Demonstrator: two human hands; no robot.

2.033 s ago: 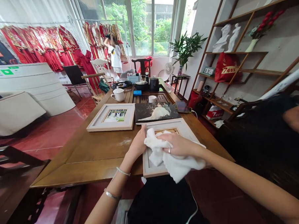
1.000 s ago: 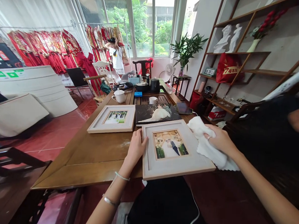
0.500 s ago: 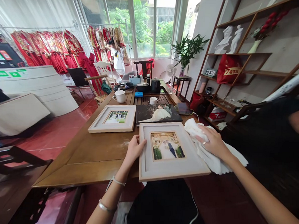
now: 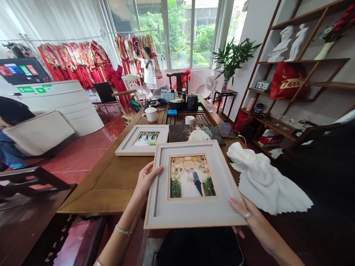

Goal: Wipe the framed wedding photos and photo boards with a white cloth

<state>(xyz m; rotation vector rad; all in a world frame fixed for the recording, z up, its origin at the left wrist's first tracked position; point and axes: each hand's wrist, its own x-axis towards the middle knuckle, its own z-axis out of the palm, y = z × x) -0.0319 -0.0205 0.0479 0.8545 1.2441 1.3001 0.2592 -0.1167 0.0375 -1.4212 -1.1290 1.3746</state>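
Observation:
I hold a light wooden picture frame (image 4: 191,212) with a wedding photo, lifted off the table and tilted toward me. My left hand (image 4: 144,181) grips its left edge, thumb over the front. My right hand (image 4: 244,215) supports its lower right corner from beneath, ring finger showing. A crumpled white cloth (image 4: 263,182) lies on the table's right side, apart from both hands.
On the wooden table (image 4: 116,181) lie a second white frame (image 4: 143,140), a dark photo print (image 4: 195,133), a phone (image 4: 226,130), cups and a teapot (image 4: 192,101). Shelves (image 4: 285,86) stand right. A person (image 4: 149,71) stands by red garments; another sits at left (image 4: 3,141).
My right hand let go of the white cloth, which now lies on the table, and took the frame's lower right corner. The frame rose off the table toward me.

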